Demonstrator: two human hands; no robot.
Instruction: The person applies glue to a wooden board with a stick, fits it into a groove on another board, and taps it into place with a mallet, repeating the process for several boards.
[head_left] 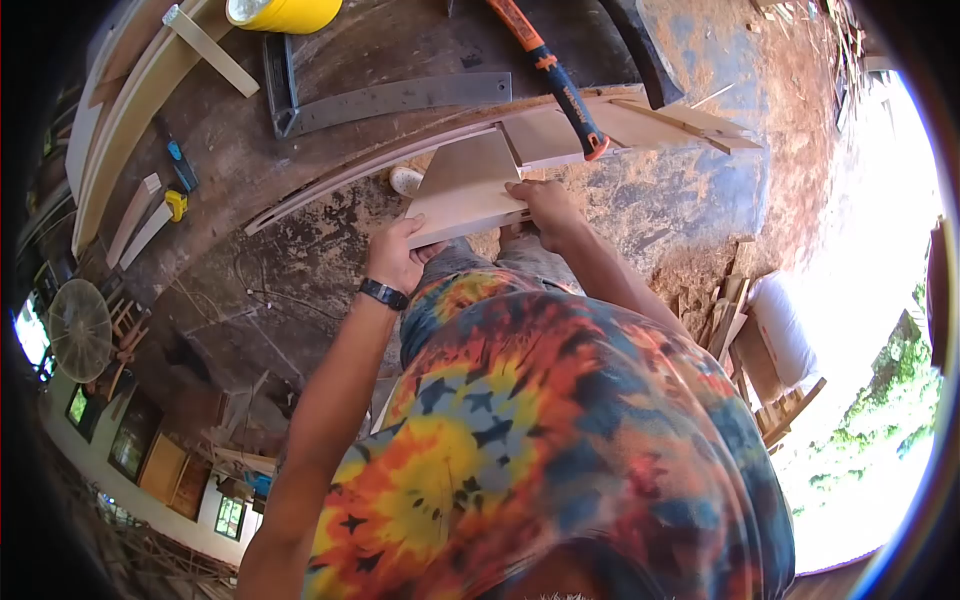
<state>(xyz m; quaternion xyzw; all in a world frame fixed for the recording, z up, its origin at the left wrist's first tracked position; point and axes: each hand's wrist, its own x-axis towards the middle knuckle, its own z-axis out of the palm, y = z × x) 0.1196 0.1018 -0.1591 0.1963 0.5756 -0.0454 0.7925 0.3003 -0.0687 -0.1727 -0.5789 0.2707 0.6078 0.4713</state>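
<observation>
A pale flat wooden board (465, 185) is held in front of my body, its near end toward me and its far part over the workbench edge. My left hand (400, 252) is closed on its near left corner, thumb on top and fingers underneath. My right hand (545, 210) grips the right side near the same end, thumb on the upper face, other fingers partly hidden. Just beyond lies a tool with an orange and dark handle (568, 95), its head out of frame. A metal square (400, 100) rests farther back on the bench.
A yellow container (285, 12) stands at the back of the workbench (370, 50). Curved wooden pieces (150, 95), a blue-handled tool (180, 165) and a yellow-handled tool (175, 205) lie left. More boards (650, 125) sit right of the held one. Wood scraps (725, 320) and a white sack (783, 325) stand right.
</observation>
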